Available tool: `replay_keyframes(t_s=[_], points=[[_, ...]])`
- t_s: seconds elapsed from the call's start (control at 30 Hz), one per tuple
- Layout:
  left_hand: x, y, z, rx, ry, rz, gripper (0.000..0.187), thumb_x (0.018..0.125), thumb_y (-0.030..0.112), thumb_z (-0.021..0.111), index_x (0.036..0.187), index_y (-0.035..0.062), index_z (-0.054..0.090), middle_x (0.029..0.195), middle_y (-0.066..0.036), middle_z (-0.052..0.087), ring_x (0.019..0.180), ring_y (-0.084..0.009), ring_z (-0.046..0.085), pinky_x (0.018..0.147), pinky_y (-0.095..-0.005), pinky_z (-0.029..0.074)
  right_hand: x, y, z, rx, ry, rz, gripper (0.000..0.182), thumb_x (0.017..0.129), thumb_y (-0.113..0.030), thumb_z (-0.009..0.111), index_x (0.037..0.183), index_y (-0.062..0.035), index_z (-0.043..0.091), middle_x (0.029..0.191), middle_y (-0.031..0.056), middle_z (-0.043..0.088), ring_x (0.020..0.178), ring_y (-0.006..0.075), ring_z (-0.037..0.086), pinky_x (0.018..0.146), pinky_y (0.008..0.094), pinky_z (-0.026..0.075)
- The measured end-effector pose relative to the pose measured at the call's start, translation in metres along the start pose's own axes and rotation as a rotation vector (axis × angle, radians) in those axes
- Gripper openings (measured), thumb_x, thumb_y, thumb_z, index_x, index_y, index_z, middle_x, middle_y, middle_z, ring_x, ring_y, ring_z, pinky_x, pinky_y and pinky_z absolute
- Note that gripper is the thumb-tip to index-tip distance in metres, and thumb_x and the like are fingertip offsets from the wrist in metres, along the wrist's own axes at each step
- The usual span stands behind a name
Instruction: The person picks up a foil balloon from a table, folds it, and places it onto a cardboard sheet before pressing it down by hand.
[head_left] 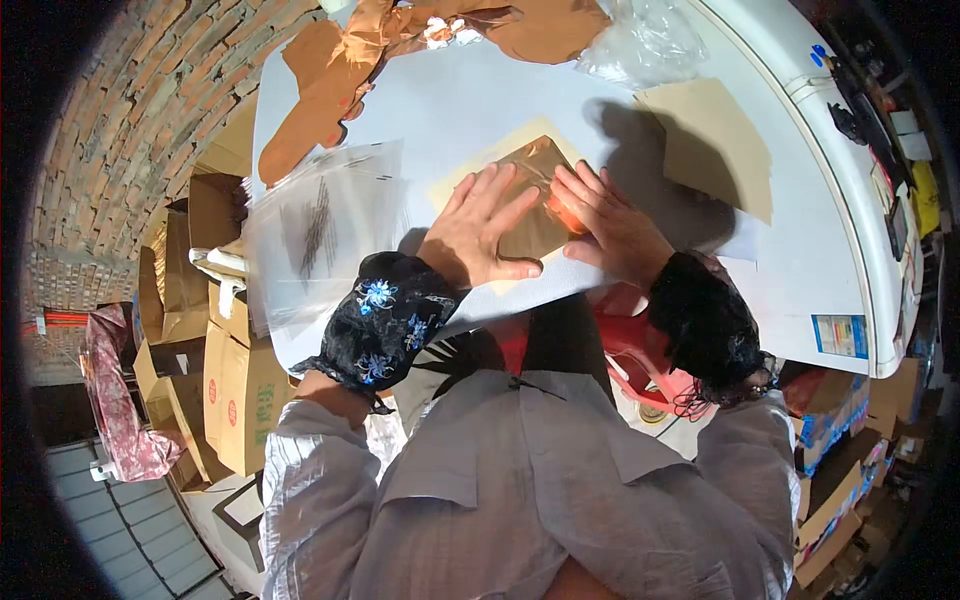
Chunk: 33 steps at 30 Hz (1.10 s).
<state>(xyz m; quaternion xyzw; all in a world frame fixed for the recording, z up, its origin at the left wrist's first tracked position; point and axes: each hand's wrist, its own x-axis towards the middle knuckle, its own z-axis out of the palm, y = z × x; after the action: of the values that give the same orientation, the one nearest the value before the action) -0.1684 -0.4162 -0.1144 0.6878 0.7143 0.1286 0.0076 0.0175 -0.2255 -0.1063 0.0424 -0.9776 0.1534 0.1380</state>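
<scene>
A copper-coloured foil sheet [527,236] lies on a larger cream paper sheet [448,188] near the table's front edge. My left hand [477,232] rests flat over the left side of the foil, its fingers stretched out and the thumb spread. On the other side, my right hand [615,228] reaches over the right edge with fingers extended. A bright orange patch [566,212] shows between its fingers and thumb; whether it is an object or a glare on the foil, I cannot tell.
Clear plastic sleeves [325,225] lie at left on the white table [450,100]. Copper foil scraps [325,115] are at the back, beside a clear plastic bag [645,45]. A stack of tan paper [710,145] sits at right. Cardboard boxes [235,390] stand left, below the table.
</scene>
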Motion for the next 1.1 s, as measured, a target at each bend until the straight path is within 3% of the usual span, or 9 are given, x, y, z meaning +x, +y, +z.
replay_keyframes(t_s=[0.17, 0.47, 0.57, 0.63, 0.7, 0.77, 0.87, 0.97, 1.1], points=[[0.000, 0.001, -0.001, -0.006, -0.027, -0.015, 0.103, 0.072, 0.074, 0.063, 0.152, 0.0204, 0.030, 0.157, -0.020, 0.021, 0.147, -0.0396, 0.017, 0.119, -0.0514, 0.016, 0.031, 0.016, 0.009, -0.048, 0.038, -0.016, 0.076, 0.087, -0.036, 0.064, 0.146, 0.0021, 0.034, 0.154, 0.0192, 0.032, 0.145, 0.0361, 0.027, 0.118, 0.0482, 0.021], [0.001, 0.002, -0.002, -0.007, -0.038, -0.029, 0.104, 0.072, 0.073, 0.065, 0.153, 0.0207, 0.027, 0.158, -0.020, 0.021, 0.146, -0.0405, 0.018, 0.119, -0.0525, 0.017, 0.044, 0.032, 0.011, -0.107, -0.039, -0.002, 0.076, 0.088, -0.041, 0.064, 0.145, 0.0007, 0.037, 0.153, 0.0191, 0.033, 0.143, 0.0361, 0.031, 0.117, 0.0483, 0.024], [0.001, 0.004, -0.005, -0.033, -0.022, -0.033, 0.098, 0.074, 0.071, 0.063, 0.151, 0.0183, 0.033, 0.155, -0.021, 0.024, 0.146, -0.0398, 0.019, 0.119, -0.0505, 0.015, 0.045, 0.032, 0.011, -0.124, -0.053, 0.010, 0.075, 0.088, -0.041, 0.063, 0.145, -0.0006, 0.038, 0.154, 0.0181, 0.032, 0.141, 0.0359, 0.034, 0.116, 0.0492, 0.025], [0.002, 0.004, -0.005, -0.025, -0.018, -0.029, 0.098, 0.074, 0.071, 0.063, 0.151, 0.0183, 0.034, 0.155, -0.021, 0.025, 0.146, -0.0396, 0.019, 0.119, -0.0504, 0.015, 0.046, 0.034, 0.006, -0.315, -0.027, -0.132, 0.061, 0.089, -0.037, 0.063, 0.138, -0.0026, 0.047, 0.147, 0.0194, 0.041, 0.137, 0.0355, 0.040, 0.113, 0.0482, 0.031], [0.000, 0.004, -0.004, -0.018, -0.002, -0.020, 0.097, 0.074, 0.071, 0.063, 0.150, 0.0184, 0.034, 0.155, -0.021, 0.025, 0.146, -0.0394, 0.019, 0.119, -0.0504, 0.015, 0.043, 0.033, 0.001, -0.040, 0.155, -0.011, 0.047, 0.091, -0.030, 0.061, 0.130, -0.0038, 0.055, 0.141, 0.0202, 0.049, 0.132, 0.0346, 0.046, 0.109, 0.0457, 0.036], [0.000, 0.003, -0.003, -0.016, 0.026, -0.007, 0.097, 0.074, 0.070, 0.063, 0.150, 0.0185, 0.034, 0.155, -0.021, 0.025, 0.146, -0.0392, 0.019, 0.119, -0.0503, 0.016, 0.037, 0.030, -0.008, 0.703, 0.485, 0.377, 0.033, 0.093, -0.021, 0.059, 0.121, -0.0041, 0.061, 0.135, 0.0204, 0.054, 0.127, 0.0333, 0.051, 0.106, 0.0417, 0.040], [-0.001, 0.003, -0.001, -0.007, 0.047, 0.002, 0.096, 0.075, 0.070, 0.063, 0.150, 0.0185, 0.034, 0.155, -0.020, 0.025, 0.145, -0.0388, 0.020, 0.119, -0.0504, 0.016, 0.007, 0.046, -0.004, 0.275, 0.390, 0.453, 0.022, 0.092, -0.010, 0.056, 0.109, -0.0016, 0.065, 0.119, 0.0190, 0.062, 0.112, 0.0330, 0.059, 0.098, 0.0390, 0.046], [-0.001, 0.003, 0.000, 0.001, 0.046, -0.001, 0.096, 0.075, 0.071, 0.062, 0.151, 0.0186, 0.034, 0.155, -0.020, 0.025, 0.145, -0.0385, 0.020, 0.119, -0.0502, 0.016, -0.012, 0.031, 0.008, 0.032, 0.410, 0.336, 0.023, 0.088, -0.006, 0.058, 0.109, -0.0027, 0.065, 0.105, 0.0154, 0.063, 0.099, 0.0342, 0.060, 0.090, 0.0421, 0.048], [-0.001, 0.003, 0.001, 0.025, 0.041, -0.008, 0.095, 0.076, 0.071, 0.061, 0.151, 0.0186, 0.033, 0.156, -0.020, 0.024, 0.146, -0.0384, 0.019, 0.119, -0.0494, 0.015, -0.019, 0.028, 0.022, -0.010, 0.471, 0.302, 0.023, 0.084, -0.002, 0.059, 0.106, -0.0042, 0.065, 0.094, 0.0138, 0.059, 0.091, 0.0338, 0.060, 0.085, 0.0428, 0.049]])
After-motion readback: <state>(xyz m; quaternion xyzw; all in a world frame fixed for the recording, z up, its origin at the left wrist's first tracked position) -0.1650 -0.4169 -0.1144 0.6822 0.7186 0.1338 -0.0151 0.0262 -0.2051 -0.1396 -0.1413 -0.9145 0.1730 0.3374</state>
